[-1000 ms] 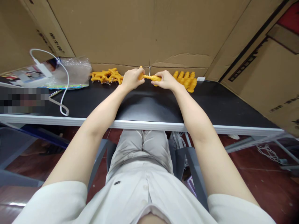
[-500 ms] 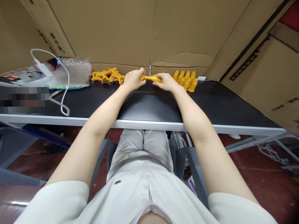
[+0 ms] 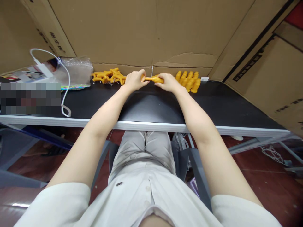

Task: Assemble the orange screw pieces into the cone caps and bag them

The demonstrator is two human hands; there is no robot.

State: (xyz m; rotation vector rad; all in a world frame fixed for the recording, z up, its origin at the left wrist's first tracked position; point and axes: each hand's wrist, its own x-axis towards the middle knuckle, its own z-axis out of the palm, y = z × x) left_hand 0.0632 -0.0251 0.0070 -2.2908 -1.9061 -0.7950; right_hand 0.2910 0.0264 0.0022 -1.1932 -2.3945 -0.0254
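Note:
Between my two hands is a yellow-orange plastic piece (image 3: 155, 79), narrow at the left and thicker, with ridges, at the right. The fingers of my left hand (image 3: 136, 80) close on its left end. My right hand (image 3: 167, 82) pinches the thick end, and the fingers hide part of it. Left of my left hand lies a tangled heap of yellow branching pieces (image 3: 107, 76) with small shiny metal bits along its lower edge. Several yellow bottle-shaped pieces (image 3: 189, 81) stand upright in rows just right of my right hand.
Cardboard panels (image 3: 132, 34) wall the back and sides of the black table (image 3: 151, 107). A clear plastic bag (image 3: 75, 72) and a white cable (image 3: 69, 80) lie at the left. A small white tag (image 3: 204, 79) sits behind the upright pieces.
My hands keep nearly the same place, with the yellow piece still between them. The narrow part of the piece looks slightly turned. A blurred patch at the left edge has shifted right.

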